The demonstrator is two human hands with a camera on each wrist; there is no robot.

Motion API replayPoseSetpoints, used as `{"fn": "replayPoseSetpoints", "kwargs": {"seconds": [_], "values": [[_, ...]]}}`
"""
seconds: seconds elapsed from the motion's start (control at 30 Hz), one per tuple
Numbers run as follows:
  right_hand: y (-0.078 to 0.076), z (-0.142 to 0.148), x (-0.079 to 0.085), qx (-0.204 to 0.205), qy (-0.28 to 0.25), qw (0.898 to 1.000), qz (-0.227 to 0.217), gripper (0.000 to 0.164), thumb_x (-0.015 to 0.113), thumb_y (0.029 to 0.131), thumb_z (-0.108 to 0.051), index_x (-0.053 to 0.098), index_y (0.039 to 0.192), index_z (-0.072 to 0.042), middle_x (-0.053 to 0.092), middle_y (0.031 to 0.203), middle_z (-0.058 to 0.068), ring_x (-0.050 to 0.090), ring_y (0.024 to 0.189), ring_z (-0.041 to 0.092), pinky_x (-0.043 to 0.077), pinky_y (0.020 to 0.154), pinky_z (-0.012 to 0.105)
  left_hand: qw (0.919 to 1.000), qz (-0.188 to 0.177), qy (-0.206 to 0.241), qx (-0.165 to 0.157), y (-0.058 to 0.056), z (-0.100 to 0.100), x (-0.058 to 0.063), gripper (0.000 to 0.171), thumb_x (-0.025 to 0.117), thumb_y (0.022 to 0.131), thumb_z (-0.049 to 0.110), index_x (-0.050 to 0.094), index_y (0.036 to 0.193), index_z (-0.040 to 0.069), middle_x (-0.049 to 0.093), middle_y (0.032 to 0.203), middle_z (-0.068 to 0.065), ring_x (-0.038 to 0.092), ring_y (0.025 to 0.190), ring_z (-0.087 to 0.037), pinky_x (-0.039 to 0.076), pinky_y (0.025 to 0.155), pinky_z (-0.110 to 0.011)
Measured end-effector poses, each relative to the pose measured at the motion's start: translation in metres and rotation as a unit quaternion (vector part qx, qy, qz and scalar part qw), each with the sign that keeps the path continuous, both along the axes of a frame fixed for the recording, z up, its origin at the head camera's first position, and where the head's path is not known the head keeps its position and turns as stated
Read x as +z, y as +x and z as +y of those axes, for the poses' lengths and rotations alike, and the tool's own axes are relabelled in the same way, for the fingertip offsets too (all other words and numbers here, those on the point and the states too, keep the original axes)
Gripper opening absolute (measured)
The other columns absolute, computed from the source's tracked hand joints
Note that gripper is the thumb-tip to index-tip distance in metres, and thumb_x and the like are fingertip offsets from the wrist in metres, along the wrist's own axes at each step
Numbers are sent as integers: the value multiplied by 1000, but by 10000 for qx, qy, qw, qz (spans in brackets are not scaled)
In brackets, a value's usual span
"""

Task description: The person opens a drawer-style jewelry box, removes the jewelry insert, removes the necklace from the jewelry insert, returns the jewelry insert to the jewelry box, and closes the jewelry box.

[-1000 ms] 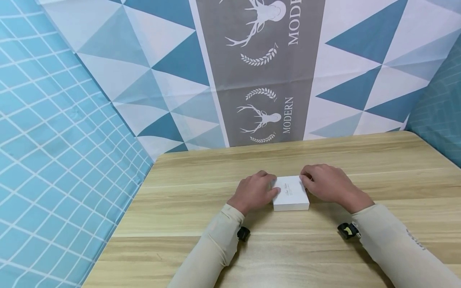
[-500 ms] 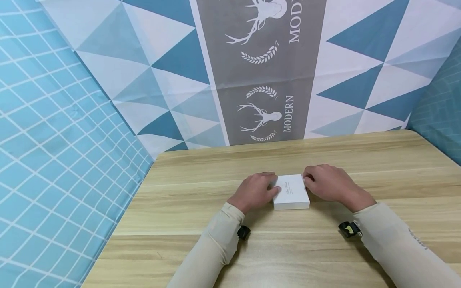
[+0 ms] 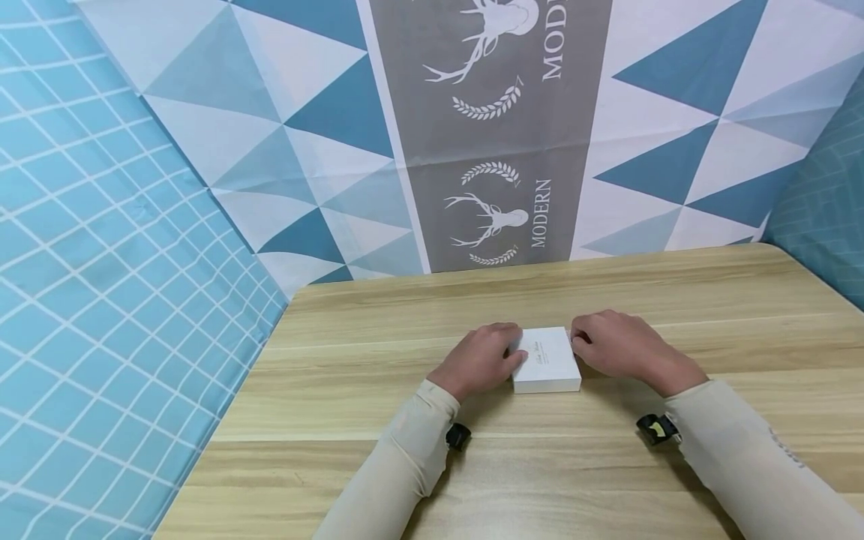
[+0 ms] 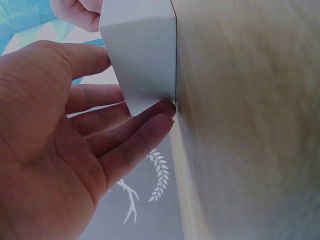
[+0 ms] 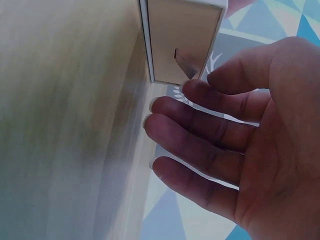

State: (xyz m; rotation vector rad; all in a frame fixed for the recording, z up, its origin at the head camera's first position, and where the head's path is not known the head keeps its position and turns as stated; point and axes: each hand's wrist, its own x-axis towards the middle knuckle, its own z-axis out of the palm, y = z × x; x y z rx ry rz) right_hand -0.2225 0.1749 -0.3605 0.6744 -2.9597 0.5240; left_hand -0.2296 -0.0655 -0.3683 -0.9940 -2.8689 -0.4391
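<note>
A flat white box (image 3: 548,360) with small printed lettering lies on the wooden table. My left hand (image 3: 476,361) holds its left side, the thumb resting on top and the other fingers round the far left corner. In the left wrist view, the fingertips touch the white box wall (image 4: 142,60). At the box's right side is my right hand (image 3: 617,345). The right wrist view shows a brown end panel (image 5: 182,37) with a slit and a short ribbon pull tab (image 5: 186,66). My right thumb and index finger pinch the tab's outer end; their tips partly hide it.
The wooden table (image 3: 378,337) reaches back to a patterned cloth backdrop (image 3: 499,142). Blue checked cloth (image 3: 121,285) hangs on the left, teal cloth (image 3: 820,187) on the right. Both wrists wear small black camera mounts (image 3: 655,429).
My right hand has shifted slightly to the right, a little away from the box's edge. The left hand and the box stay nearly where they were.
</note>
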Motion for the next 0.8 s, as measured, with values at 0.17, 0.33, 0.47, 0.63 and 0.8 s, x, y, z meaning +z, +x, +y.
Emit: {"fn": "replayPoseSetpoints", "kwargs": {"seconds": [0.17, 0.33, 0.47, 0.63, 0.8], "values": [[-1, 1, 0, 56, 14, 10000, -70, 21, 53, 96, -15, 61, 77, -19, 49, 63, -6, 43, 55, 13, 35, 51, 31, 9999, -5, -136, -38, 0, 0, 0, 19, 57, 103, 29, 58, 88, 17, 64, 128, 0, 62, 112, -15, 49, 93, -28], [-1, 1, -1, 69, 42, 9999, -121, 23, 52, 96, -16, 58, 74, -19, 46, 61, -4, 42, 53, 13, 34, 50, 31, 9996, -16, -284, 16, 1, 0, 1, 30, 55, 104, 31, 67, 124, 12, 60, 139, -3, 56, 127, -17, 45, 104, -30], [-1, 1, -1, 85, 64, 9999, -130, 25, 52, 96, -15, 56, 72, -19, 45, 61, -4, 41, 53, 13, 34, 50, 30, 9994, -55, -338, 51, 2, 0, 1, 38, 55, 104, 32, 63, 136, 12, 58, 141, -3, 54, 130, -17, 43, 106, -30], [1, 1, 0, 177, 25, 9995, -265, 24, 53, 96, -14, 56, 73, -18, 46, 62, -4, 43, 53, 13, 35, 50, 30, 9995, -115, -303, 49, 2, 0, 1, 38, 54, 104, 31, 62, 137, 13, 58, 141, -3, 53, 131, -16, 42, 106, -30], [1, 1, 0, 191, 27, 9992, -337, 23, 53, 96, -13, 58, 74, -18, 47, 61, -4, 43, 53, 13, 35, 50, 30, 9995, -107, -274, 60, 1, 0, 1, 37, 55, 104, 30, 64, 135, 13, 58, 140, -3, 53, 130, -16, 43, 106, -30]]}}
